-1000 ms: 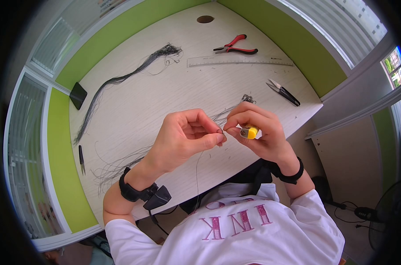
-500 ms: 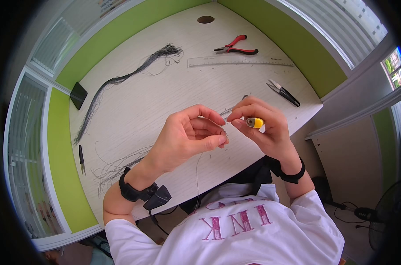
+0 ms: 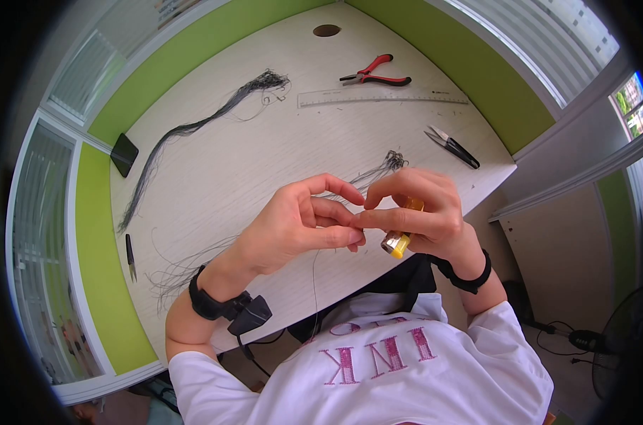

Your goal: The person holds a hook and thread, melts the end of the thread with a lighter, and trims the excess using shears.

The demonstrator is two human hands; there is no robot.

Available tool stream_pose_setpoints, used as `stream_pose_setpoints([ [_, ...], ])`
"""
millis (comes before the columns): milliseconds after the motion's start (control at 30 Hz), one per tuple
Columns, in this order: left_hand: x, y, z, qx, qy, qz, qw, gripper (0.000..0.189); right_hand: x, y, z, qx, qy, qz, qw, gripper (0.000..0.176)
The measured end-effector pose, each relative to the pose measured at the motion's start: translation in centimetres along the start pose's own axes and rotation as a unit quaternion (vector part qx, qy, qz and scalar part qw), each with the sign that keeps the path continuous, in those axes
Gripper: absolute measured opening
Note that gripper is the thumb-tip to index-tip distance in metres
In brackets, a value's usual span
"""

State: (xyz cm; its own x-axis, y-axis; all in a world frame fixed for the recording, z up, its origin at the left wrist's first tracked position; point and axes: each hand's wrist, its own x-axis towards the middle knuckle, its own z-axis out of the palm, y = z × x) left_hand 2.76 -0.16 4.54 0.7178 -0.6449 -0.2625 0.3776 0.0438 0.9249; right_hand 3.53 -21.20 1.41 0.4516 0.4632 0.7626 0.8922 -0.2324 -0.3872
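My left hand [image 3: 289, 221] pinches a thin dark line [image 3: 315, 278] between thumb and fingers, and the line hangs down toward my lap. Whatever tiny piece sits at the fingertips is hidden. Wrapped in the fingers of my right hand [image 3: 435, 207] is a yellow lighter [image 3: 399, 244], its metal end pointing down toward me. The right thumb and fingertips meet the left fingertips above the table's front edge. Behind both hands lies a bundle of dark strands [image 3: 394, 161] with curled, hook-like ends; loose strand tails spread out left of my left forearm.
Another long bundle of dark strands [image 3: 215, 113] lies at the back left. Red-and-black pliers [image 3: 375, 74], a clear ruler [image 3: 382, 97] and thread snips [image 3: 452, 146] are at the back right. A black-handled tool [image 3: 130, 256] and a dark flat object [image 3: 124, 155] lie along the left edge.
My right hand has turned, so the lighter's metal end has swung downward. Its fingers have come against my left fingertips, and the curled ends of the nearer bundle are now uncovered.
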Motion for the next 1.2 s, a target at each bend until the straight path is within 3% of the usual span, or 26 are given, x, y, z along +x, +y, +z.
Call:
stream_pose_setpoints([
  [133, 0.0, 0.5, 0.0, -0.02, 0.03, -0.051, 0.998, 0.038, -0.2, 0.4, 0.0, -0.081, 0.026, -0.027, 0.996, 0.033],
  [233, 0.0, 0.1, 0.3, -0.003, 0.04, -0.019, 0.999, 0.033, 0.0, 0.3, -0.1, -0.107, 0.042, -0.024, 0.993, 0.03],
  [300, -0.1, -0.5, 0.5, 0.125, 0.058, 0.052, 0.989, 0.023, 0.0, 0.1, -0.1, -0.122, 0.031, -0.014, 0.992, 0.029],
  [333, -0.2, -0.3, 0.7, 0.125, 0.058, 0.051, 0.989, 0.023, 0.0, 0.1, -0.1, -0.122, 0.031, -0.014, 0.992, 0.029],
  [433, -0.4, 0.1, 1.0, 0.143, 0.095, 0.024, 0.985, 0.017, 0.1, 0.0, 0.0, -0.114, 0.03, 0.0, 0.993, 0.028],
  [500, -0.5, 0.0, 0.9, 0.212, 0.133, 0.092, 0.964, 0.013, 0.2, -0.1, -0.1, -0.066, 0.031, 0.034, 0.997, 0.026],
  [633, -0.5, -0.3, 1.4, 0.24, 0.148, 0.146, 0.948, 0.014, 0.5, -0.7, -0.4, 0.021, 0.023, 0.099, 0.995, 0.022],
  [700, -0.3, -0.6, 1.6, 0.314, 0.18, 0.244, 0.899, 0.018, 0.6, -1.0, -0.5, 0.066, 0.013, 0.166, 0.984, 0.018],
  [733, -0.3, -0.6, 1.6, 0.314, 0.181, 0.245, 0.899, 0.018, 0.6, -1.1, -0.5, 0.065, 0.013, 0.166, 0.984, 0.018],
  [800, -0.2, -0.7, 1.7, 0.466, 0.219, 0.384, 0.766, 0.022, 0.5, -1.1, -0.5, 0.089, 0.006, 0.179, 0.98, 0.014],
  [833, -0.2, -0.7, 1.5, 0.466, 0.219, 0.384, 0.767, 0.022, 0.5, -1.1, -0.4, 0.089, 0.006, 0.179, 0.98, 0.014],
  [900, -0.1, -0.7, 1.1, 0.558, 0.215, 0.449, 0.664, 0.023, 0.5, -1.0, -0.2, 0.097, -0.007, 0.168, 0.981, 0.012],
  [1133, -0.1, -0.7, 1.3, 0.547, 0.23, 0.437, 0.676, 0.02, 0.6, -1.1, 0.0, 0.091, -0.007, 0.169, 0.981, 0.013],
  [1200, -0.1, -0.7, 1.3, 0.541, 0.218, 0.408, 0.702, 0.018, 0.6, -1.2, 0.0, 0.072, -0.008, 0.164, 0.984, 0.016],
])
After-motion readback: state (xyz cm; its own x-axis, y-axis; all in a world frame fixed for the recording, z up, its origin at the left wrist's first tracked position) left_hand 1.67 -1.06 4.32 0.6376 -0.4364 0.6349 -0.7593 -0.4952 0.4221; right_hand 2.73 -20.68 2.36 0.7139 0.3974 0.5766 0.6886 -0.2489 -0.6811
